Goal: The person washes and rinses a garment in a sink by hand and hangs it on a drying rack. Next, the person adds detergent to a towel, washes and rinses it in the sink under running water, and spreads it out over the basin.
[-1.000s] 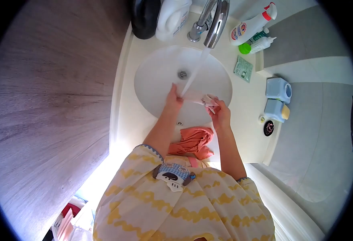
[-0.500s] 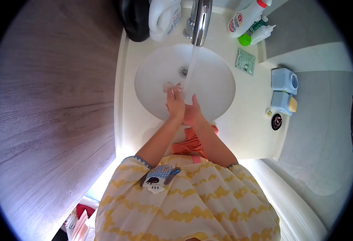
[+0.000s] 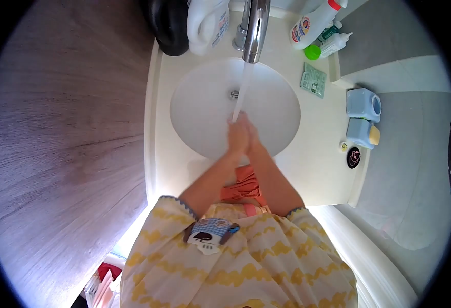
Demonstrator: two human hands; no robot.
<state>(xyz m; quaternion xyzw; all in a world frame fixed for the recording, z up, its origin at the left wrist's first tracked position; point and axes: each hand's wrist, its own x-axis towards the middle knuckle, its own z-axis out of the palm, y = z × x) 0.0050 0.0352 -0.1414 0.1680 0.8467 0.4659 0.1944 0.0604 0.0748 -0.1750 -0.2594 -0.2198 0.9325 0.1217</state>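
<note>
My left hand (image 3: 237, 137) and my right hand (image 3: 253, 134) are pressed together over the front half of the white sink basin (image 3: 194, 115). Water from the chrome faucet (image 3: 256, 31) runs down onto the fingertips. Both hands look stretched forward, side by side, with nothing visible in them. Motion blurs the fingers, and the palms are hidden. Below the wrists, a crumpled orange cloth (image 3: 245, 186) lies at the counter's front edge, partly behind the forearms.
A black jug (image 3: 171, 28) and a white jug (image 3: 207, 31) stand back left. At back right are a white bottle (image 3: 312, 25), a green-capped bottle (image 3: 312, 52) and a flat packet (image 3: 314, 80). Blue containers (image 3: 363, 102) line the right wall; a wood-grain panel (image 3: 66, 128) rises at left.
My hands have come together and moved under the water stream. My left hand shifted right, away from the left part of the basin. The orange cloth is still at the counter edge.
</note>
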